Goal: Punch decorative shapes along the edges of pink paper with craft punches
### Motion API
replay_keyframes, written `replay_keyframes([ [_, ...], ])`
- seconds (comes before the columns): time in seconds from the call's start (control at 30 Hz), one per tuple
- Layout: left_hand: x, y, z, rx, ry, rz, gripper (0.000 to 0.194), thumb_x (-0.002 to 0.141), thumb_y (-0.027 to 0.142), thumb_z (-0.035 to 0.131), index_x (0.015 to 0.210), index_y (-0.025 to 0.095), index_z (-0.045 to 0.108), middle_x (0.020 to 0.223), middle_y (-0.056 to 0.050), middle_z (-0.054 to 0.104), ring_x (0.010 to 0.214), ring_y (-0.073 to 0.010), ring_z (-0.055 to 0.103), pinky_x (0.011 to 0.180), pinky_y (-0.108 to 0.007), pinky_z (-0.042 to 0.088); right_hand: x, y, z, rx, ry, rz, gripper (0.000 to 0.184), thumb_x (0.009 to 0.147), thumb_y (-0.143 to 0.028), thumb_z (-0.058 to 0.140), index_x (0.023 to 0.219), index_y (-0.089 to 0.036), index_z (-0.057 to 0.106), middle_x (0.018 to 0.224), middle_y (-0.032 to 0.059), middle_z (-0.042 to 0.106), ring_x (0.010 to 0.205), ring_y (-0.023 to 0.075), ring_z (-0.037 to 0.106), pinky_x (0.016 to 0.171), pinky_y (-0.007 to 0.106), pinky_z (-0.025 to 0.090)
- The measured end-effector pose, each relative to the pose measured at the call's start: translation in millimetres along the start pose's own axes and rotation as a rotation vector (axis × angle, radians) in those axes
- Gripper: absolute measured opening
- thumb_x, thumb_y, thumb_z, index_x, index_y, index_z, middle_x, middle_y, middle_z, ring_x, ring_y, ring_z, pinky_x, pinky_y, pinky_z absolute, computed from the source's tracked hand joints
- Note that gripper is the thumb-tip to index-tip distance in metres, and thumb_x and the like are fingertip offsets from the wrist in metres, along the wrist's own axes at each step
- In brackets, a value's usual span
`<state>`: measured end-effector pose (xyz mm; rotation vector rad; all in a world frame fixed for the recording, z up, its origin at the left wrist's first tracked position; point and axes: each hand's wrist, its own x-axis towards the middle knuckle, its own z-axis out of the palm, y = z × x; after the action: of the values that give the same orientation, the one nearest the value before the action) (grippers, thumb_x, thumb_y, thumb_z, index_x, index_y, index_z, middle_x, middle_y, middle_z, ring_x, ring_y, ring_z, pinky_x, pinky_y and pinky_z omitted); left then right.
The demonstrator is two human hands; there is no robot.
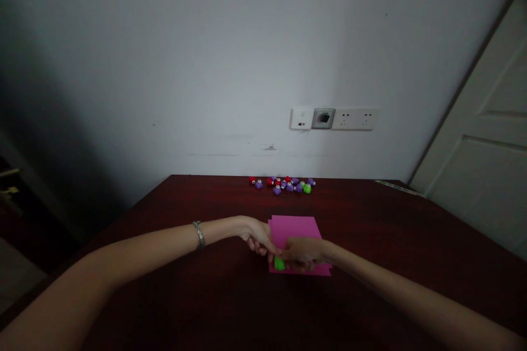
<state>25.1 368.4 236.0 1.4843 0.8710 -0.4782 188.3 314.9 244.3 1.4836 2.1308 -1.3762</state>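
Note:
A small stack of pink paper sheets (294, 228) lies on the dark red table in front of me, its edges not quite lined up. Over the lower left of the stack, my left hand (257, 235) reaches in from the left with curled fingers. Its thumb and forefinger meet a small bright green piece (279, 264). My right hand (303, 251) comes from the right above the paper, fingers bent, pinching the same green piece from the other side. The hands partly cover the piece, so its full shape is hidden.
Along the table's back edge lie several small purple pieces (290, 187), red pieces (252, 180) and green pieces (307, 188) with white tips. Behind stands a pale wall with sockets (355, 119). A flat strip (398, 188) lies at the back right, near a white door (494, 137).

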Motion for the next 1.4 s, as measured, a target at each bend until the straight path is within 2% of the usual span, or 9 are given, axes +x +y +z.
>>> replay_keyframes([
  [0.17, -14.9, 19.5, -8.1, 0.079, 0.113, 0.038, 0.03, 0.059, 0.043, 0.069, 0.056, 0.015, 0.062, 0.043, 0.002, 0.043, 0.033, -0.0029, 0.026, 0.03, -0.015, 0.015, -3.2, 3.2, 10.3, -0.069, 0.198, -0.039, 0.038, 0.082, -0.042, 0.039, 0.056, -0.016, 0.048, 0.041, -0.003, 0.042, 0.035, 0.0078, 0.036, 0.038, 0.02, 0.028],
  [0.27, -22.0, 23.0, -22.6, 0.207, 0.411, 0.104, 0.029, 0.063, 0.043, 0.064, 0.06, 0.014, 0.063, 0.045, 0.002, 0.047, 0.035, -0.0038, 0.034, 0.033, -0.015, 0.021, -2.7, 7.3, 17.8, -0.122, 0.36, -0.064, 0.037, 0.08, -0.041, 0.045, 0.054, -0.015, 0.05, 0.041, -0.0038, 0.04, 0.039, 0.0074, 0.036, 0.041, 0.021, 0.025],
  [0.4, -17.9, 10.9, -41.2, 0.379, 0.93, 0.134, 0.028, 0.068, 0.038, 0.058, 0.061, 0.012, 0.065, 0.05, -0.001, 0.056, 0.043, -0.0078, 0.046, 0.042, -0.018, 0.033, -2.4, 11.1, 25.7, -0.166, 0.551, -0.101, 0.035, 0.078, -0.041, 0.048, 0.056, -0.014, 0.053, 0.045, -0.0051, 0.037, 0.044, 0.0065, 0.031, 0.043, 0.022, 0.021],
  [0.5, -6.0, -1.4, -43.3, 0.39, 1.086, 0.182, 0.026, 0.07, 0.036, 0.056, 0.072, 0.012, 0.068, 0.068, -0.004, 0.065, 0.063, -0.0126, 0.057, 0.057, -0.02, 0.04, -6.6, 12.8, 30.1, -0.184, 0.652, -0.124, 0.043, 0.083, -0.047, 0.039, 0.06, -0.014, 0.055, 0.049, -0.0022, 0.045, 0.047, 0.0082, 0.037, 0.046, 0.023, 0.022],
  [0.67, 16.7, -12.7, -30.6, 0.39, 1.135, 0.223, 0.034, 0.072, 0.042, 0.055, 0.082, 0.012, 0.067, 0.08, -0.007, 0.066, 0.074, -0.0169, 0.058, 0.067, -0.023, 0.041, -16.9, 13.7, 46.6, -0.257, 0.772, -0.095, 0.045, 0.08, -0.055, 0.038, 0.071, -0.015, 0.057, 0.063, 0.0051, 0.059, 0.057, 0.0142, 0.052, 0.049, 0.024, 0.027],
  [0.77, 25.0, -16.9, -25.5, 0.465, 1.168, 0.205, 0.051, 0.063, 0.052, 0.062, 0.098, 0.015, 0.062, 0.095, -0.01, 0.061, 0.089, -0.0231, 0.055, 0.076, -0.029, 0.041, -18.9, 10.7, 58.5, -0.347, 0.81, -0.047, 0.046, 0.077, -0.058, 0.039, 0.078, -0.016, 0.058, 0.07, 0.008, 0.063, 0.063, 0.0193, 0.058, 0.051, 0.025, 0.031],
  [0.93, 25.8, -22.9, -25.4, 0.576, 1.061, 0.111, 0.079, 0.051, 0.068, 0.061, 0.113, 0.02, 0.05, 0.112, -0.013, 0.046, 0.108, -0.0313, 0.041, 0.086, -0.04, 0.035, -16.0, 2.8, 66.2, -0.444, 0.823, 0.0, 0.051, 0.077, -0.061, 0.036, 0.083, -0.016, 0.06, 0.076, 0.0114, 0.065, 0.069, 0.0249, 0.062, 0.056, 0.03, 0.037],
  [1.23, 31.4, -23.6, -27.1, 0.554, 1.042, 0.074, 0.068, 0.048, 0.066, 0.064, 0.098, 0.02, 0.056, 0.104, -0.01, 0.049, 0.101, -0.0282, 0.045, 0.085, -0.038, 0.036, -9.5, 1.3, 67.9, -0.511, 0.824, 0.027, 0.051, 0.08, -0.058, 0.033, 0.082, -0.016, 0.062, 0.076, 0.0122, 0.067, 0.07, 0.028, 0.064, 0.056, 0.031, 0.04],
  [1.4, 32.8, -19.6, -26.8, 0.487, 1.039, 0.094, 0.055, 0.056, 0.063, 0.061, 0.087, 0.018, 0.063, 0.097, -0.01, 0.058, 0.097, -0.0291, 0.05, 0.081, -0.037, 0.038, -6.6, 3.3, 69.4, -0.514, 0.83, 0.012, 0.046, 0.082, -0.053, 0.034, 0.081, -0.017, 0.063, 0.076, 0.0106, 0.068, 0.07, 0.0273, 0.064, 0.055, 0.03, 0.038],
])
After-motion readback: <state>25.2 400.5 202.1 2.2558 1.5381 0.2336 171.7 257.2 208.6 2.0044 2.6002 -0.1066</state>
